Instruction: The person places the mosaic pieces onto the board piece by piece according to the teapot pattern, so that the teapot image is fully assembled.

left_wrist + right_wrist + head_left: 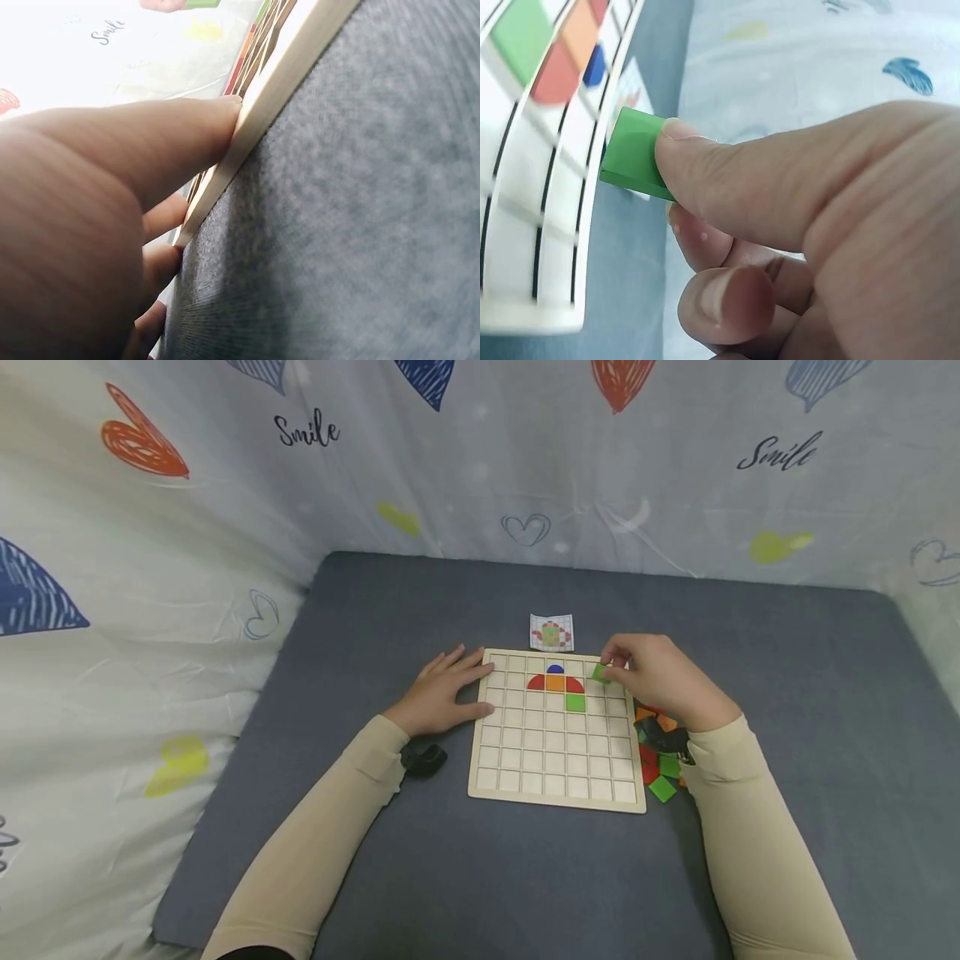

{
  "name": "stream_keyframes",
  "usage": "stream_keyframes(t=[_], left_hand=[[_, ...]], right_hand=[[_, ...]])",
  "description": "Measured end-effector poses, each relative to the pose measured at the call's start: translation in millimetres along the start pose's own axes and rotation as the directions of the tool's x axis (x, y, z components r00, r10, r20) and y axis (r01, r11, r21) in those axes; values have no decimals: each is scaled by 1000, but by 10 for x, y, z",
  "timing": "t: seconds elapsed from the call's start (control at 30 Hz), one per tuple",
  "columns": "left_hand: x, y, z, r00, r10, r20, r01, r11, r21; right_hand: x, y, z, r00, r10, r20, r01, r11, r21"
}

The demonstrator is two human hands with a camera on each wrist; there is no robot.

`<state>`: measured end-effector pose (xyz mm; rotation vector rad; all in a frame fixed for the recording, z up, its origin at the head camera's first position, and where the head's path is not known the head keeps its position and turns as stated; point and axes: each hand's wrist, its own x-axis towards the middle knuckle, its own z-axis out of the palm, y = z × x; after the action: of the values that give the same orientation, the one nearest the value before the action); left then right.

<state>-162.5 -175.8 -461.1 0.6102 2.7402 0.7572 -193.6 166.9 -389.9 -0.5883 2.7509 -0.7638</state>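
A square wooden grid board [532, 739] lies on the dark grey surface. Set in its upper cells are a blue half-round piece [555, 669], an orange square [555, 683] between two red quarter-round pieces [536, 683], and a green square [575, 702]. With thumb and fingers my right hand [663, 681] pinches a green square tile [634, 154] over the board's top right corner. My left hand [444, 695] rests at the board's left edge, fingers spread, its thumb [187, 131] touching the wooden rim.
Behind the board lies a small printed pattern card [551, 632]. Loose red, orange and green tiles [663, 789] are heaped beside the board's right edge, partly beneath the right wrist. A printed white curtain [480, 468] hangs behind the grey surface [420, 877].
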Motion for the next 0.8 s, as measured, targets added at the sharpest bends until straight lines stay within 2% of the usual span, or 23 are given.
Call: stream_keyframes(t=[0.23, 0.6, 0.8], left_hand=[[-30, -15, 17, 1000, -4, 2, 4, 1000, 6], [-11, 19, 48, 1000, -6, -5, 6, 1000, -7], [-9, 19, 8, 1000, -10, -1, 10, 1000, 2]], right_hand=[[94, -117, 145, 998, -55, 41, 53, 998, 33], [93, -208, 346, 990, -131, 49, 128, 990, 53], [129, -227, 440, 982, -183, 42, 183, 983, 6]])
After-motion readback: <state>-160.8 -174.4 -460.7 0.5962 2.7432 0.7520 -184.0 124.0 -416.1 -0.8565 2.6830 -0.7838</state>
